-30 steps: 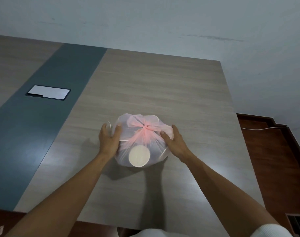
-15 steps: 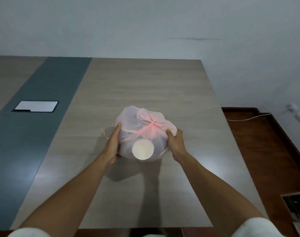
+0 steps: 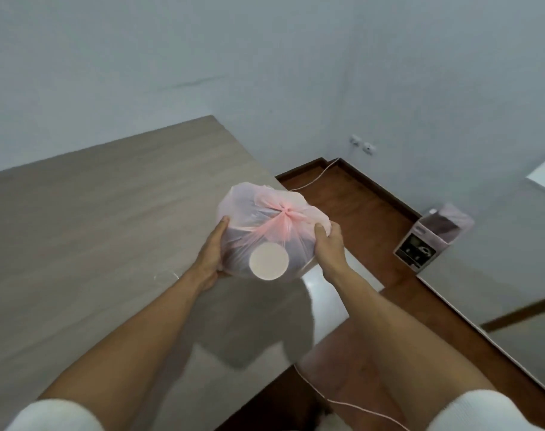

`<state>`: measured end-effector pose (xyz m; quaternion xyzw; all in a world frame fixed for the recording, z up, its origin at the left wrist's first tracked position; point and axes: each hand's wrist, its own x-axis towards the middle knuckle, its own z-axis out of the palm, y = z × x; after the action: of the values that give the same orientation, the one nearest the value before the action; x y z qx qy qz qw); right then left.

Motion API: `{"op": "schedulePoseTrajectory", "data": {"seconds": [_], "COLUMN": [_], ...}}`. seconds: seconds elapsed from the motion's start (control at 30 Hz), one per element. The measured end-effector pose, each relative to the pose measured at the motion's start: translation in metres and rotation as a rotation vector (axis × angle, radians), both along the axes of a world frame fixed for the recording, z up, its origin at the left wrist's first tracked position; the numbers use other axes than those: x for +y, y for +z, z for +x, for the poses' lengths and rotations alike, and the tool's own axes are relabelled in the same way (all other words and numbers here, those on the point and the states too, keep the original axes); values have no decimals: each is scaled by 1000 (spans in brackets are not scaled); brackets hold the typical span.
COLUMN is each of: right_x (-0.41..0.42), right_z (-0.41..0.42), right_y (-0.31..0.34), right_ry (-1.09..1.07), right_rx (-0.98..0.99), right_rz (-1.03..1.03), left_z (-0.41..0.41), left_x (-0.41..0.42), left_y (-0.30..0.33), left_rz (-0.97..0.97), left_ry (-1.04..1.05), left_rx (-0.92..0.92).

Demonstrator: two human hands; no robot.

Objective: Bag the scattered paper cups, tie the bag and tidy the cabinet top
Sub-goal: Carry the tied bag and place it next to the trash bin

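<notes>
A pink translucent plastic bag, knotted at its top, is held in the air above the right edge of the wooden cabinet top. A paper cup's round white base presses against the bag's near side from inside. My left hand cups the bag's left and underside. My right hand grips its right side, thumb near the knot. Both forearms reach in from the bottom of the view.
Right of the cabinet lies a red-brown floor with a thin white cable running to wall sockets. A cardboard box lined with a bag stands on the floor by a grey surface.
Both hands have lifted the tied bag off the cabinet top and carried it right, toward the cabinet's edge. My view has swung right, revealing the floor and the box.
</notes>
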<state>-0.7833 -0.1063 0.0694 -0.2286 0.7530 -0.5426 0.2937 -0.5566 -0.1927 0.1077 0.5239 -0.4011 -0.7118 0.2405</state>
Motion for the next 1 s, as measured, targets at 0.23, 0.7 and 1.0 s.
{"op": "schedulePoseTrajectory", "data": {"seconds": [0.23,0.7,1.0], "right_x": [91,227,236], "right_z": [-103,-358,-473], "right_y": [11,5,-2], "right_ry": [-313,-532,-485], "right_rx": [46,102,76], "right_rz": [-3,50,61], "left_z": [-139,-436,-552], "left_x": [35,119,126], "left_y": [8,-20,-23], "left_rz": [-93,-216,-188], "left_ry": [-313,-543,-466], "left_rx": [-1,168,149]}}
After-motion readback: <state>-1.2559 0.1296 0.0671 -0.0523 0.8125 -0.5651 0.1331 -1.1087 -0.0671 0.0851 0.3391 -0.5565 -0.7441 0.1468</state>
